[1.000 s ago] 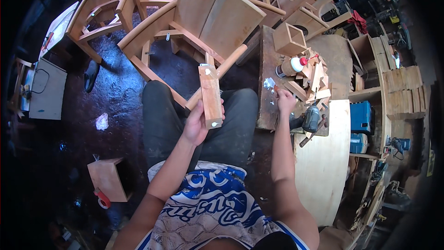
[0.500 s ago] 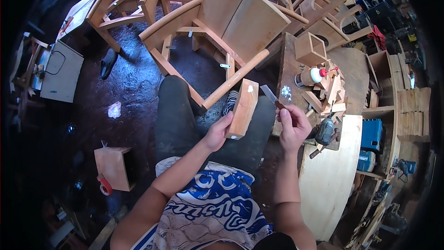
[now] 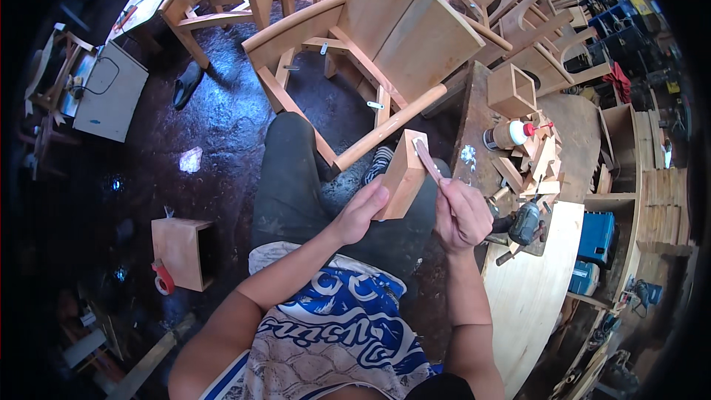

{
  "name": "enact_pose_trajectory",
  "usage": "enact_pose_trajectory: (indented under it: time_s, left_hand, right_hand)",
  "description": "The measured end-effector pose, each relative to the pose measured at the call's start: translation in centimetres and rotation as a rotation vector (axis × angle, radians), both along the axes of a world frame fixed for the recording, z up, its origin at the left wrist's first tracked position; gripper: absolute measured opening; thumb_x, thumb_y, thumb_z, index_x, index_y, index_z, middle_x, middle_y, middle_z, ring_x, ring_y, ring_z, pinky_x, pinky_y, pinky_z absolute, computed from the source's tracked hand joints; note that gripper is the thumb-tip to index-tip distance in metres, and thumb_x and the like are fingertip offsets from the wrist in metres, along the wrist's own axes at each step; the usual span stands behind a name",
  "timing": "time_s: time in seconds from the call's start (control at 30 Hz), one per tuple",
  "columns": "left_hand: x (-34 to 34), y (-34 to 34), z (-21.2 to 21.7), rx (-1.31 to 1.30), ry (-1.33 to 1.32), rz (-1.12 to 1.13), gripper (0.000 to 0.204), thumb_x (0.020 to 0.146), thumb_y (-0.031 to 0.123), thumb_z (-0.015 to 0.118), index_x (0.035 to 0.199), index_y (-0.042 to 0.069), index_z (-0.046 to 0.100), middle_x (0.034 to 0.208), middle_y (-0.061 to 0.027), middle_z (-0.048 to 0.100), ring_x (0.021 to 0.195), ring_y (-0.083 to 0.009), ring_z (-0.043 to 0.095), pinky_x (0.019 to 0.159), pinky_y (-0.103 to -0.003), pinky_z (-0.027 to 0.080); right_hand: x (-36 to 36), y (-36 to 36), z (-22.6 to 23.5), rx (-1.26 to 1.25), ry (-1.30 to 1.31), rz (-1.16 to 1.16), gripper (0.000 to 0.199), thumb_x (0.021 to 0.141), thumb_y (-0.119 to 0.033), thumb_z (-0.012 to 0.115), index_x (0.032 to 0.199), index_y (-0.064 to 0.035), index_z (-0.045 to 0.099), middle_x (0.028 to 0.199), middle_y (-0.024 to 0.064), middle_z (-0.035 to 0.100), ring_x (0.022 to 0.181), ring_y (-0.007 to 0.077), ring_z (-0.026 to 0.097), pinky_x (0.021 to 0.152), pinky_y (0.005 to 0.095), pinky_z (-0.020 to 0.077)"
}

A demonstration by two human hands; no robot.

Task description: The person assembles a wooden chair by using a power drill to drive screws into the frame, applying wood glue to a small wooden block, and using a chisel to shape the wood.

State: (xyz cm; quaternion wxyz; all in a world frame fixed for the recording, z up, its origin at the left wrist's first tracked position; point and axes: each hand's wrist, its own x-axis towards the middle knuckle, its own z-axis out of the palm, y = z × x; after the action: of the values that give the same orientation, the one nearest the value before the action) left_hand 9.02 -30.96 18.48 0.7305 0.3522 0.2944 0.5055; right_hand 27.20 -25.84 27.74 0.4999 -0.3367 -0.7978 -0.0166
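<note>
My left hand (image 3: 361,211) grips a small wooden block (image 3: 404,175) and holds it upright over my lap. My right hand (image 3: 459,213) holds a thin flat stick (image 3: 428,159) whose far end rests on the block's top edge, where a pale smear shows. I sit on dark trousers with my knees pointing up the picture. A glue bottle with a red tip (image 3: 514,133) lies on the dark workbench (image 3: 474,115) just right of my hands.
Unfinished wooden chairs (image 3: 385,22) stand ahead of my knees. An open wooden box (image 3: 511,89), wood offcuts (image 3: 544,159) and a power drill (image 3: 524,224) crowd the bench. A pale curved board (image 3: 529,296) lies at right. Another wooden box (image 3: 181,252) sits on the floor at left.
My left hand has brought the block from left of my lap toward the bench. My right hand came off the bench with the stick and now touches the block's top.
</note>
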Motion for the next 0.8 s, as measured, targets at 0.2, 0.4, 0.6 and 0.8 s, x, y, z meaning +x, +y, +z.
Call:
enact_pose_trajectory:
  time_s: [0.2,0.4,0.6,0.8]
  left_hand:
    - [0.0,0.2,0.9,-0.007,-0.036,0.010,0.058,0.111,0.042,0.040,0.152,0.001,0.038,0.133,-0.0056,0.057,0.118,-0.0101,0.056,0.102,-0.027,0.043]
    - [-0.6,0.3,-1.0,-0.124,-0.150,-0.102,0.059,0.111,0.040,0.035,0.154,0.000,0.035,0.141,-0.0079,0.056,0.128,-0.0130,0.055,0.108,-0.030,0.042]
    - [-1.0,0.3,-1.0,-0.136,-0.219,-0.147,0.055,0.112,0.037,0.033,0.153,0.000,0.037,0.142,-0.0089,0.057,0.128,-0.0143,0.056,0.108,-0.031,0.043]
    - [-1.2,0.4,-2.0,-0.133,-0.213,-0.163,0.056,0.112,0.039,0.034,0.153,0.000,0.039,0.141,-0.0095,0.057,0.127,-0.0146,0.057,0.107,-0.031,0.044]
  right_hand:
    - [0.9,0.0,-0.1,-0.001,-0.028,0.045,0.026,0.072,0.009,0.079,0.097,0.0025,0.075,0.084,0.0141,0.072,0.072,0.0255,0.071,0.064,0.0303,0.0557]
    - [1.6,0.2,0.0,-0.011,-0.040,0.076,0.024,0.073,0.009,0.078,0.096,0.0025,0.075,0.084,0.0154,0.072,0.074,0.0266,0.072,0.065,0.0314,0.0568]
    - [2.4,0.6,0.0,-0.021,-0.058,0.038,0.024,0.073,0.009,0.079,0.095,0.0025,0.075,0.085,0.0164,0.073,0.074,0.0275,0.072,0.067,0.0322,0.0577]
    - [2.8,0.4,0.1,0.005,-0.115,0.057,0.024,0.073,0.008,0.080,0.096,0.0020,0.075,0.085,0.0162,0.072,0.074,0.0279,0.072,0.067,0.0320,0.0577]
